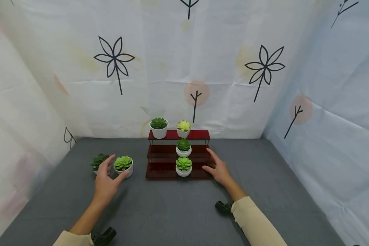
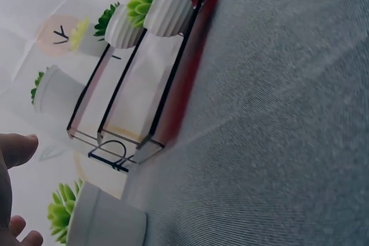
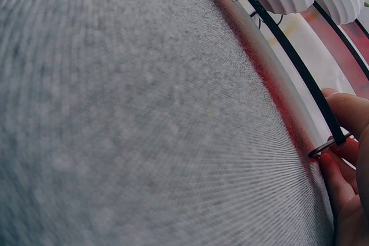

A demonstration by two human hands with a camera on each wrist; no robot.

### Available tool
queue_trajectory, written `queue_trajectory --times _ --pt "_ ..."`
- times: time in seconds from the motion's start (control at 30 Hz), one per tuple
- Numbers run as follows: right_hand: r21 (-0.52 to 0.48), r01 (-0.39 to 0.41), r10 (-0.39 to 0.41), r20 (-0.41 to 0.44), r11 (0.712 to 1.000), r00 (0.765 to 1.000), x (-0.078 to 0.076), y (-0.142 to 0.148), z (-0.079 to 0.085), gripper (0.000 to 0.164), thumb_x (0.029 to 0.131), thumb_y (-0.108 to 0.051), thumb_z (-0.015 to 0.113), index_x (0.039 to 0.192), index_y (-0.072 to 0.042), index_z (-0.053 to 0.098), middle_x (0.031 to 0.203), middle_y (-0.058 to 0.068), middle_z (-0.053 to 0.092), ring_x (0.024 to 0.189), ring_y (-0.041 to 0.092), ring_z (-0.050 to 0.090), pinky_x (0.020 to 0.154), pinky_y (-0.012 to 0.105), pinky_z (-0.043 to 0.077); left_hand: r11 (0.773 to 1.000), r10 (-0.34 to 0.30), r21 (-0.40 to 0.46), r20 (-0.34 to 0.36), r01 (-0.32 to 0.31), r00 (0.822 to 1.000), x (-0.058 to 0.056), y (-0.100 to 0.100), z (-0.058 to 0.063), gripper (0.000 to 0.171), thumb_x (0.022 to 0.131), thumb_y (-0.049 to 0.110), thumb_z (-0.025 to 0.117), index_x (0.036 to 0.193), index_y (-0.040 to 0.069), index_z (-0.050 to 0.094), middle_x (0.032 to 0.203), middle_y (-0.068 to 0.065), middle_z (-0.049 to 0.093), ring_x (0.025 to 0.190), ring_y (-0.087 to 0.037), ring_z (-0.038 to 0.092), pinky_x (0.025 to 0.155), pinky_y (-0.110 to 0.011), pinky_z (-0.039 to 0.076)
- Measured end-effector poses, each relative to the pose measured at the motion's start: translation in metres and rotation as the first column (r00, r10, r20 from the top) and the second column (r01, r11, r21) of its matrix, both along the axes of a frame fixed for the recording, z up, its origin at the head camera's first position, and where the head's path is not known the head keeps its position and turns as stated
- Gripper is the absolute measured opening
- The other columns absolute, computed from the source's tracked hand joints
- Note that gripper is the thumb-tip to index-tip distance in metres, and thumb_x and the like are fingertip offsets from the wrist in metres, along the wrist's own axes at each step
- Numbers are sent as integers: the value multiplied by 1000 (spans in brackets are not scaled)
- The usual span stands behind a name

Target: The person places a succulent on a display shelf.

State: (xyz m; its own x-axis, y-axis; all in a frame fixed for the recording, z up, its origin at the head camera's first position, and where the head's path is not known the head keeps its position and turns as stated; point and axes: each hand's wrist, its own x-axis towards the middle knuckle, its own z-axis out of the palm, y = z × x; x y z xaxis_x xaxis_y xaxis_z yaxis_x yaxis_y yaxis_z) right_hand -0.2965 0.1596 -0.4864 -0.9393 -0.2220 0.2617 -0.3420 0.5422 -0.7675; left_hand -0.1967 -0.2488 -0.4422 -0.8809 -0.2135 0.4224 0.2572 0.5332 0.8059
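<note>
My left hand (image 1: 106, 186) is spread around a potted light-green succulent (image 1: 123, 164), thumb and fingers apart, at the left of the grey table. In the left wrist view a gap shows between the thumb (image 2: 18, 149) and the white pot (image 2: 109, 220). Behind the fingers stands a dark-green potted succulent (image 1: 99, 160), partly hidden. My right hand (image 1: 220, 171) holds the right end of a dark-red three-tier shelf (image 1: 163, 167); in the right wrist view thumb and fingers lie around its lower corner. Each tier carries a succulent near the middle, and the top tier has another (image 1: 159, 128) at its left.
White printed cloth (image 1: 172, 51) hangs behind the table and along both sides. The shelf stands near the back edge of the grey tabletop (image 1: 172, 212). A dark wrist strap (image 1: 223, 207) shows at the right sleeve, another (image 1: 104, 235) at the left.
</note>
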Motion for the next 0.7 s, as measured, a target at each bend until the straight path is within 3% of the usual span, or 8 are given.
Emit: queue_trajectory --times 0.13,0.33,0.7 --pt "0 3 -3 -3 1000 1000 0 0 -1 77 90 -16 73 154 -24 31 153 11 37 131 37 44 95 54 46 1000 3 -5 37 -3 999 -2 -1 -4 72 88 14 75 148 5 36 144 -26 34 131 -44 35 103 -60 30" --pt "-4 12 -12 -13 1000 1000 1 -1 -2 77 89 -17 73 154 -25 32 152 10 38 129 38 45 94 56 47 1000 -9 -24 6 9 1000 -9 -1 -13 75 85 10 77 147 0 36 148 -25 30 135 -42 31 105 -59 29" --pt "18 24 -23 -19 1000 1000 1 -1 -1 78 89 -18 73 154 -25 31 151 12 39 129 37 45 94 56 46 1000 0 -1 18 0 1000 -25 -3 -15 75 85 7 76 147 -1 35 146 -28 30 133 -46 32 103 -60 31"
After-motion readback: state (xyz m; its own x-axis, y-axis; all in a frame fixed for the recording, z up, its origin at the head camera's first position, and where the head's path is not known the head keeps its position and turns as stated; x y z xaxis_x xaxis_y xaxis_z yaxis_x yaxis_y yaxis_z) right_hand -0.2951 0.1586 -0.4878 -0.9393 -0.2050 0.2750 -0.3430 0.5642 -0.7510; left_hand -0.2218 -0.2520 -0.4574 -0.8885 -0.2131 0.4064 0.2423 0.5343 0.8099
